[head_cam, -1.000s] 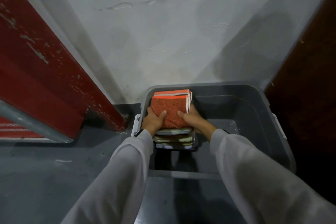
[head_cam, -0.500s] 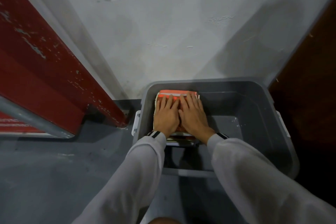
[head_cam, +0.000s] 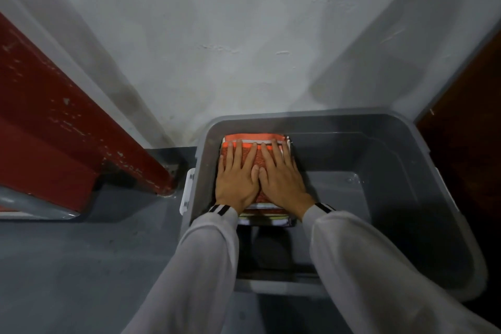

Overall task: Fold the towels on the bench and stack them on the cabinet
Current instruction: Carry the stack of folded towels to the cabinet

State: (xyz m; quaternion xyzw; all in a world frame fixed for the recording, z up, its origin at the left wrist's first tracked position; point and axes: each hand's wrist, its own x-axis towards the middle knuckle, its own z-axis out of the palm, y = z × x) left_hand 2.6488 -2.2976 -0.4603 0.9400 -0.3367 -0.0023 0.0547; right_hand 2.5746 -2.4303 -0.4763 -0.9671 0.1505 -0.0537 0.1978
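Both hands lie flat with fingers straight, grasping nothing. The left hand (head_cam: 235, 182) and right hand (head_cam: 283, 182) sit thumb beside thumb, palms pressing on the orange towel (head_cam: 252, 138).

That towel tops the stack of folded towels (head_cam: 264, 219), whose lower layers show just under our wrists. The stack stands inside the grey bin (head_cam: 339, 116). One bin wall is just beyond our fingertips, another just left of the left hand, and bare bin floor lies right of the right hand.

Judgement: the step in hand is seating the top towel.
- We press straight down, with even weight across both palms.
- We check that the edges beyond the fingertips line up with the layers beneath.
- We lift both hands vertically, so nothing drags.

Risk: any sideways pull on release could skew the top layers.
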